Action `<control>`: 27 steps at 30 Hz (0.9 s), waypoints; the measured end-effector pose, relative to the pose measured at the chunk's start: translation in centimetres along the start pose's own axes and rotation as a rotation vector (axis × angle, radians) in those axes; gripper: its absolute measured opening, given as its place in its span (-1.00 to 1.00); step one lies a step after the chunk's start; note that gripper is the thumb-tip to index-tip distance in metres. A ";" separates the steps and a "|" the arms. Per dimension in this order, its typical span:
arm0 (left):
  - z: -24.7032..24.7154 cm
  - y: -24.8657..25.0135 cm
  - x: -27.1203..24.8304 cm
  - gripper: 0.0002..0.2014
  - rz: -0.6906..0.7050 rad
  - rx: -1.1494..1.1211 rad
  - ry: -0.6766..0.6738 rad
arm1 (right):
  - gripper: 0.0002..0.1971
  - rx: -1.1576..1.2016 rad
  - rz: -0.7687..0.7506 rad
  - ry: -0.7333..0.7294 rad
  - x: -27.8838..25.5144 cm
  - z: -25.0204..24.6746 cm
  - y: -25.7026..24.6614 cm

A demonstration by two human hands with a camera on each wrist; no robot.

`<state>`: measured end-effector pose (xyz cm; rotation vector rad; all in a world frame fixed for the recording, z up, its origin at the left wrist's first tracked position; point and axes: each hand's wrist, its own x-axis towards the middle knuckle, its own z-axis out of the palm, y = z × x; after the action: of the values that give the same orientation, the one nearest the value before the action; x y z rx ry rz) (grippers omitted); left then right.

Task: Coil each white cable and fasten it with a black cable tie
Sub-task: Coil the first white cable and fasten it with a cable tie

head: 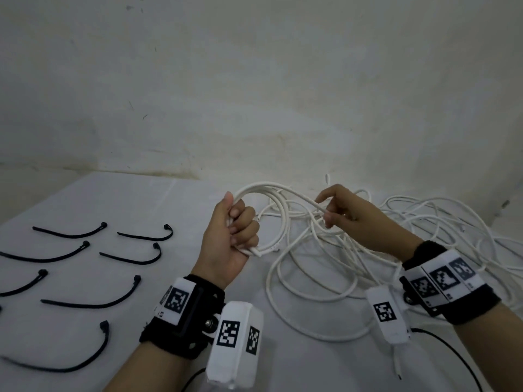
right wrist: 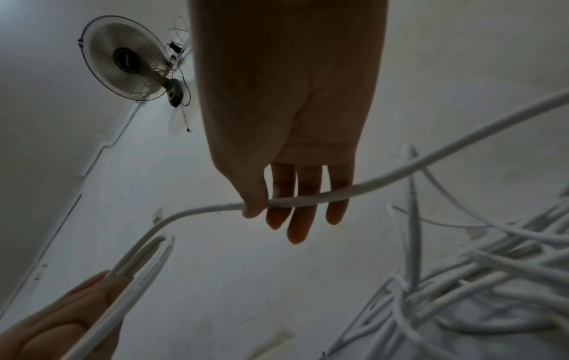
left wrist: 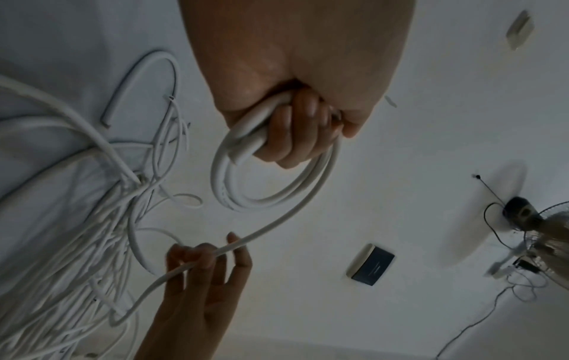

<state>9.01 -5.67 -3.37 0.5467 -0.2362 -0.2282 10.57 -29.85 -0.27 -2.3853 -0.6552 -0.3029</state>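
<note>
My left hand (head: pixel 236 230) is curled round a small coil of white cable (head: pixel 261 193), held upright above the table; the loops (left wrist: pixel 270 185) hang from the fist (left wrist: pixel 295 131). From the coil one strand (head: pixel 304 199) runs right to my right hand (head: pixel 329 210), which pinches it between thumb (right wrist: pixel 255 202) and fingers (right wrist: pixel 305 212). Behind that hand the strand (right wrist: pixel 431 163) trails into a tangled heap of white cables (head: pixel 382 250). Several black cable ties (head: pixel 85 250) lie in rows on the left of the table.
The table wears a white cloth (head: pixel 169 278) and stands against a pale wall (head: pixel 254 94). Both wrists carry black straps with white marker boxes (head: pixel 235 343). A wall fan (right wrist: pixel 129 70) and a dark wall box (left wrist: pixel 371 264) show in the wrist views.
</note>
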 end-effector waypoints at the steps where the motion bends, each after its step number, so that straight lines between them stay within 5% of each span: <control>1: -0.1 0.2 0.0 -0.58 0.012 -0.010 -0.005 | -0.75 0.007 0.016 -0.013 -0.3 -0.1 0.2; 8: -0.7 0.7 0.3 -0.60 0.065 -0.042 0.000 | -0.64 -0.124 -0.093 0.125 -1.0 -1.9 0.4; 13: -1.3 1.2 0.5 -0.58 0.108 -0.082 0.020 | -0.65 -0.288 -0.076 -0.030 -1.8 -1.2 1.6; 16: -1.6 1.2 0.7 -0.53 0.121 -0.094 0.042 | -0.61 -0.287 -0.048 0.004 -2.0 -1.5 2.4; 22: -1.5 1.1 0.6 -0.58 0.122 -0.096 0.036 | -0.74 -0.156 -0.052 0.253 -2.1 -0.6 3.5; 27: -1.8 1.9 0.9 -0.51 0.197 -0.071 0.085 | -0.79 -0.216 -0.185 0.177 -1.4 1.3 3.5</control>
<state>10.64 -3.48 -3.67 0.4581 -0.1968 -0.0222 11.33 -31.89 -3.59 -2.4662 -0.7950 -0.6870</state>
